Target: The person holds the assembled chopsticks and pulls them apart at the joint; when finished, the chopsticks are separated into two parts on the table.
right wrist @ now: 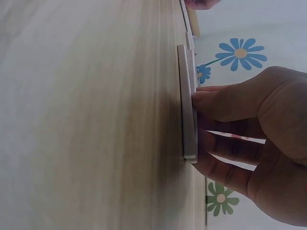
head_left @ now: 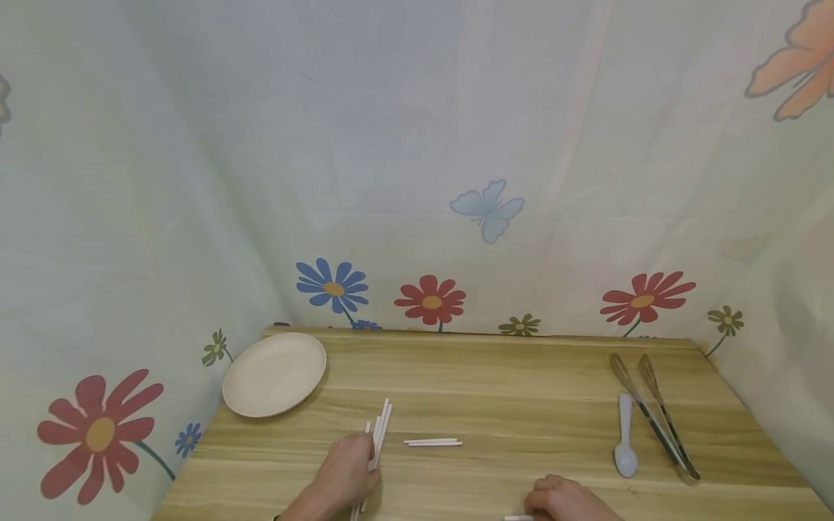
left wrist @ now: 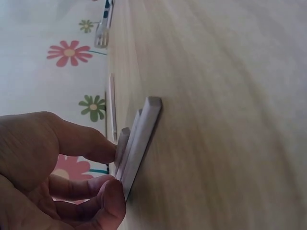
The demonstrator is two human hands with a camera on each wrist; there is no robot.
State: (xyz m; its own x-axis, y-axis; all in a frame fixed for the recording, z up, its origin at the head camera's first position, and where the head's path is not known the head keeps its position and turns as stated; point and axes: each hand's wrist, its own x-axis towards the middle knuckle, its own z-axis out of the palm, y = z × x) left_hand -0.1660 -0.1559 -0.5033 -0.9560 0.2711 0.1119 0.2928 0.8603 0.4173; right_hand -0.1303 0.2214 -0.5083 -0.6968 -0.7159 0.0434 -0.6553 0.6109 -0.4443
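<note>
In the head view my left hand (head_left: 345, 467) holds several thin white sticks (head_left: 384, 420) at the left front of the table, slanting away from me. Up close in the left wrist view, thumb and fingers pinch these square-ended sticks (left wrist: 144, 129) just over the wood. Near the front edge, right of centre, is my right hand (head_left: 563, 499). The right wrist view shows its thumb and fingertips gripping two short white sticks (right wrist: 188, 105) side by side, low along the tabletop. Between the hands, a pair of white sticks (head_left: 433, 442) lies crosswise on the table.
A round cream plate (head_left: 274, 376) stands at the back left. On the right lie a pale spoon (head_left: 625, 441) and metal tongs (head_left: 658, 420) with their arms spread. Flower-printed cloth (head_left: 423, 145) closes off the back and sides of the wooden table (head_left: 508, 383).
</note>
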